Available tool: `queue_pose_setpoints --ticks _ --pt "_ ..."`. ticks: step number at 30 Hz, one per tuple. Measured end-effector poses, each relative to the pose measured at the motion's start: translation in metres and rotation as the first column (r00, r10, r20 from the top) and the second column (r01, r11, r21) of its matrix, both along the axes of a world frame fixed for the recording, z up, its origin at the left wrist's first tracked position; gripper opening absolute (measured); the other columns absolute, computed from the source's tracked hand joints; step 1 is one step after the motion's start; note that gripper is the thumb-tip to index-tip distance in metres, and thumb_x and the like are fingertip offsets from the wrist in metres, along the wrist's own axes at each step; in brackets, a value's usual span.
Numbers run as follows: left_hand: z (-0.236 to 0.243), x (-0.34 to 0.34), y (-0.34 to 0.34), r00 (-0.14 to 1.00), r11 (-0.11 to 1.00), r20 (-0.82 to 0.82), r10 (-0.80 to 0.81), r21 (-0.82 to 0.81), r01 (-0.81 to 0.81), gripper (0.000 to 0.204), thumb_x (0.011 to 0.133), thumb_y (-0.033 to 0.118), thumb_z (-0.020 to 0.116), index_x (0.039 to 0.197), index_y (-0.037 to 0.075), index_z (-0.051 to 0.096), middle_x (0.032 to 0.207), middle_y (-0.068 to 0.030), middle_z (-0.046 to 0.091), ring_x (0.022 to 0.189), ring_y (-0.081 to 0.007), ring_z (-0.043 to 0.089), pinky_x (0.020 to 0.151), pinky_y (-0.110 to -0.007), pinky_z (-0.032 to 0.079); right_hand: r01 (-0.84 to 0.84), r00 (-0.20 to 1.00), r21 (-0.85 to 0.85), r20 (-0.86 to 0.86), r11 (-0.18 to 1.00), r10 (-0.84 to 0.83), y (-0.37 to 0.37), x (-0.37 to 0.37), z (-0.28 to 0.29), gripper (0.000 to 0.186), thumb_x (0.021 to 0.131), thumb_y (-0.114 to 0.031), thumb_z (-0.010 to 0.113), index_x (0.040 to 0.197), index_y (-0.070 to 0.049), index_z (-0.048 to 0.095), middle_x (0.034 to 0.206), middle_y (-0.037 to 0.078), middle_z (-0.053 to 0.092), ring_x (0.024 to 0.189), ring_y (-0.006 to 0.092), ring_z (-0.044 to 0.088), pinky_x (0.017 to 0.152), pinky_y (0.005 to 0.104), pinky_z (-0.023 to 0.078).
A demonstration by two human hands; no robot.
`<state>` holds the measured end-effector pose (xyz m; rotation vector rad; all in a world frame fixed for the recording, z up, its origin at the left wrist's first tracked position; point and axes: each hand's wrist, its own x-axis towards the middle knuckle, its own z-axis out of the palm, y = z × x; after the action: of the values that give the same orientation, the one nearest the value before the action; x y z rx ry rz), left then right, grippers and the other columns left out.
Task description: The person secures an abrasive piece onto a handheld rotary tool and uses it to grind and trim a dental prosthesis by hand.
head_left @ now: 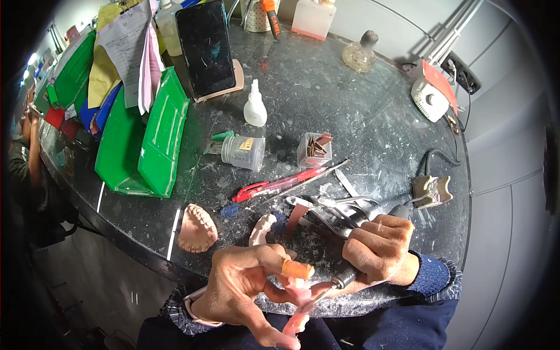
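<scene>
Between the thumb and fingers of my left hand (236, 283) is a pink denture piece (302, 298), held over my lap at the bench's near edge. Orange-yellow tape (297, 269) wraps one finger of that hand. My right hand (379, 248) grips a rotary handpiece (345, 276), its metal bur pointing down-left at the denture piece; bur and piece appear to meet. Beside my left hand lie a pinkish dental cast (197, 229) with teeth and a paler, smaller cast (262, 228), partly hidden by the hand. Metal pliers (326, 210) rest just beyond my right hand.
A red pen (280, 184), a clear box of small brown strips (315, 150), a tipped plastic cup (244, 153) and a white dropper bottle (255, 106) occupy mid-bench. Green bins (157, 140) and a phone (205, 49) stand left; a control unit (433, 96) and handpiece rest (433, 191) sit right.
</scene>
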<state>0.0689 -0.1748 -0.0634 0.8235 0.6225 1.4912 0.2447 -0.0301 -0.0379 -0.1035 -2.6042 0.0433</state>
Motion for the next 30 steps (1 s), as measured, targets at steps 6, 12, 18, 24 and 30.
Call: queue_pose_setpoints --ticks 6,12,18,24,30 --pt "0.002 0.005 -0.009 0.99 0.954 -0.014 0.14 -0.266 -0.139 0.073 0.033 0.024 0.096 0.085 -0.003 0.053 0.075 -0.0023 0.051 0.067 -0.0095 0.05 0.067 -0.029 0.051 -0.007 1.0 -0.025 0.013 1.0 0.007 0.0 0.002 0.002 0.059 0.067 -0.067 0.065 0.053 -0.014 0.043 0.048 -0.003 0.041 0.038 0.0081 0.045 0.036 0.0215 0.029" --pt "-0.011 0.001 -0.007 0.985 0.987 -0.113 0.134 -0.071 -0.142 0.068 0.031 0.023 0.096 0.08 0.0 0.054 0.073 -0.0014 0.05 0.064 -0.0085 0.047 0.065 -0.026 0.049 0.029 0.999 -0.051 0.025 0.998 -0.027 -0.002 0.001 0.006 0.058 0.069 -0.064 0.065 0.054 -0.014 0.041 0.048 -0.003 0.039 0.038 0.0092 0.042 0.036 0.023 0.03" --pt "-0.003 0.003 -0.003 0.999 1.0 0.032 -0.013 0.014 0.012 0.073 0.038 0.01 0.094 0.099 -0.005 0.058 0.084 -0.0032 0.054 0.075 -0.0097 0.051 0.063 -0.024 0.047 -0.024 0.999 -0.045 -0.023 0.999 0.023 -0.001 0.001 0.0 0.057 0.069 -0.063 0.065 0.054 -0.013 0.043 0.048 -0.003 0.039 0.037 0.0098 0.041 0.036 0.0232 0.027" --pt "-0.002 -0.009 0.005 0.851 0.907 -0.465 0.243 0.421 -0.029 0.078 0.041 0.016 0.094 0.106 -0.006 0.057 0.083 -0.0026 0.052 0.074 -0.0122 0.049 0.065 -0.028 0.045 -0.008 1.0 -0.051 0.018 0.999 0.008 -0.004 0.002 0.006 0.06 0.066 -0.068 0.066 0.054 -0.013 0.044 0.047 -0.004 0.041 0.037 0.0085 0.042 0.036 0.0222 0.029" --pt "-0.007 -0.001 0.001 0.891 0.853 -0.346 0.295 0.515 -0.082 0.053 0.063 0.01 0.085 0.104 -0.009 0.058 0.077 -0.006 0.056 0.075 -0.0137 0.059 0.06 -0.024 0.055 -0.018 0.998 -0.027 0.067 0.999 0.02 -0.005 0.004 0.012 0.06 0.066 -0.067 0.066 0.051 -0.014 0.04 0.045 -0.005 0.036 0.036 0.0072 0.038 0.036 0.0213 0.025"
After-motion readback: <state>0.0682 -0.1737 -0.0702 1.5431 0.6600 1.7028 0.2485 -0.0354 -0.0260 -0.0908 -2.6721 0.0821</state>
